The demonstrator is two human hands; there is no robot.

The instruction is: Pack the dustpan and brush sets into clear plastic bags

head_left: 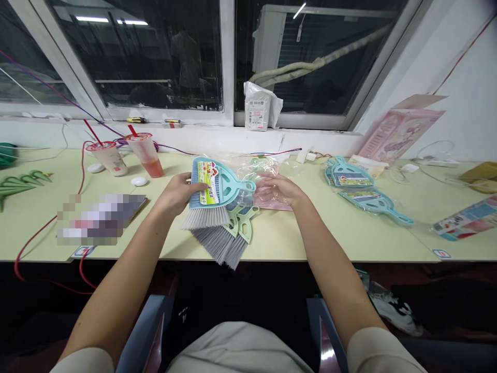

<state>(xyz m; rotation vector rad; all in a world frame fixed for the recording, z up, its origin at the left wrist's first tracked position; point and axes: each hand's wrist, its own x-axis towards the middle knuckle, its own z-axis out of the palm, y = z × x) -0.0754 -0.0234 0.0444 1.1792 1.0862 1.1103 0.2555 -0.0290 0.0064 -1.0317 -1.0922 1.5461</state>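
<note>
My left hand (181,192) grips a light blue dustpan (229,181) by its left side, thumb across the printed label card. A brush with pale grey bristles (205,217) sticks out below this dustpan. Under it, partly covered, lie brushes with grey bristles (221,242) and light green handles (245,224), their bristles reaching past the table's front edge. My right hand (280,189) is to the right of the dustpan's handle, its fingers closed on a crinkled clear plastic bag (248,165). Beneath that hand is a flat pink piece (277,203), partly hidden.
On the right lie wrapped blue dustpan sets (349,171), a colourful packet (466,217) and a pink box (404,129). Two drink cups (145,155) with red straws stand at the left, near a blurred flat item (101,220). Red cable (39,233) hangs over the front edge.
</note>
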